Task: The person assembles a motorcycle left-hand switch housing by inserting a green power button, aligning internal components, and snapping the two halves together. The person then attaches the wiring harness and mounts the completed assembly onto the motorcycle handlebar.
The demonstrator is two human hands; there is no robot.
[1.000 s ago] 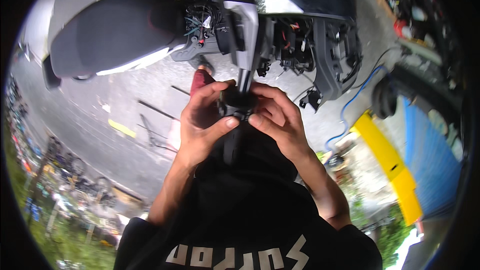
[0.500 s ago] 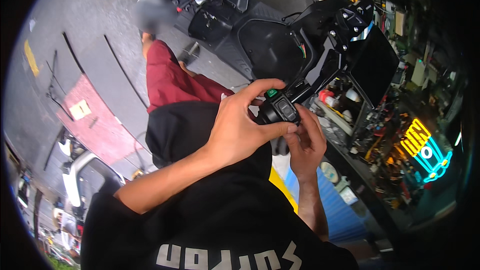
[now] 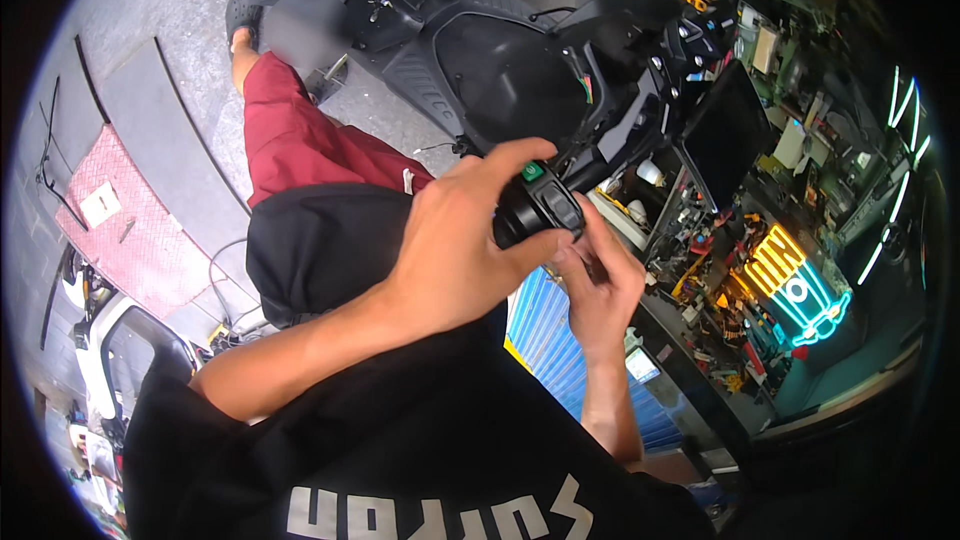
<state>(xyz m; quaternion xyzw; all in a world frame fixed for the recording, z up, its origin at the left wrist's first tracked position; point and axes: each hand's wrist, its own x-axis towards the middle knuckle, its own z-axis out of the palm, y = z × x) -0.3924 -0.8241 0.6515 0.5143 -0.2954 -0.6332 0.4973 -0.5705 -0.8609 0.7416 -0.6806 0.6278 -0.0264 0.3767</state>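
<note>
Both my hands are closed around a black handlebar switch housing (image 3: 556,204) at the middle of the view. A green button (image 3: 532,170) shows on its top edge. My left hand (image 3: 450,235) wraps it from the left, index finger over the far side and thumb along the near side. On the right, my right hand (image 3: 605,285) pinches the near right edge with thumb and fingertips, close to my left thumb. A black handlebar tube (image 3: 592,176) lies just beyond the housing. Beyond that is the black scooter body (image 3: 510,70). My fingers hide the housing's underside.
A dark flat panel (image 3: 725,140) stands right of the handlebar. Shelves crowded with tools and parts (image 3: 700,290) and a yellow-and-cyan neon sign (image 3: 795,285) are at the right. A reddish mat (image 3: 130,230) lies on the left floor. Someone's leg in red shorts (image 3: 300,140) is near the scooter.
The whole view has shifted, so the scooter, mat and neon sign sit further left. Both hands keep hold of the switch housing, which appears slightly turned.
</note>
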